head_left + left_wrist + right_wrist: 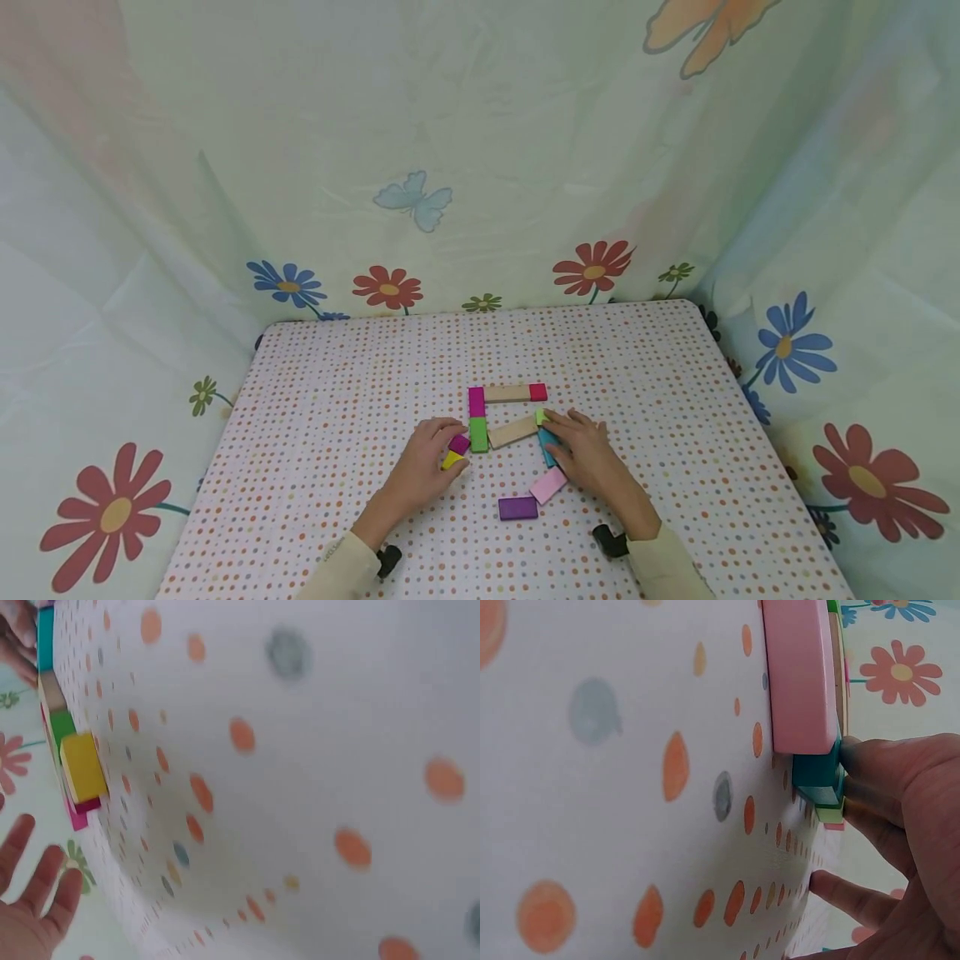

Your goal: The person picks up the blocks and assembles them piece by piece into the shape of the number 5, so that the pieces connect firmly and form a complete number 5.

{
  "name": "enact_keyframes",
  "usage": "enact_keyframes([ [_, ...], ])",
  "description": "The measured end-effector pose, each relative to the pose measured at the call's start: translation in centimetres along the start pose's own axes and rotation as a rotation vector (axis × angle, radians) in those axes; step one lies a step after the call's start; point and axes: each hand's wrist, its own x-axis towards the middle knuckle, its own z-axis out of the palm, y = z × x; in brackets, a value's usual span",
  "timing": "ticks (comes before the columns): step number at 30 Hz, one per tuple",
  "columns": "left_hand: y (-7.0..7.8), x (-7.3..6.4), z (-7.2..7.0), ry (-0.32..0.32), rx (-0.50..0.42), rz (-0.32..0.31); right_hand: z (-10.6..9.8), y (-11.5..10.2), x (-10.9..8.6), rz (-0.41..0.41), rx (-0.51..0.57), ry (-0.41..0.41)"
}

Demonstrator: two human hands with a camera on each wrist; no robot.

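My left hand [425, 462] is beside a yellow block [452, 460] and a magenta block [460, 445]. The left wrist view shows its fingers [46, 881] spread, with a gap to the yellow block [84, 766]. My right hand [588, 450] rests over a teal block [548, 452], thumb and fingers touching its upper side. A light green block [540, 416] adjoins the teal one's far end, partly under the fingertips. Toward me lie a pink block [548, 485] and a purple block [517, 508], their corners meeting.
Between the hands, a green block [478, 435] and another magenta block [476, 402] form an upright line. One plain wooden block [507, 393] runs from it to a red block [537, 392]; another wooden block [513, 432] slants toward the light green one. A dotted cloth [337, 375] covers the table.
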Motion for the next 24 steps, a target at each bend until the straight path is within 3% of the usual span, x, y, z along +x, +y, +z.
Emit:
enact_keyframes([
  [3,-0.3,0.0,-0.1,-0.01,0.045,-0.067,0.0,0.0,0.0,0.001,-0.002,-0.005],
  [9,-0.3,-0.4,0.4,-0.101,0.061,-0.206,0.1,0.0,0.0,0.006,-0.006,-0.011],
  [17,-0.5,-1.1,1.5,-0.078,0.102,-0.201,0.2,0.1,0.0,0.006,-0.001,-0.005],
  [24,-0.4,-1.1,1.3,-0.129,0.1,-0.297,0.3,0.2,0.0,-0.001,0.003,0.007],
])
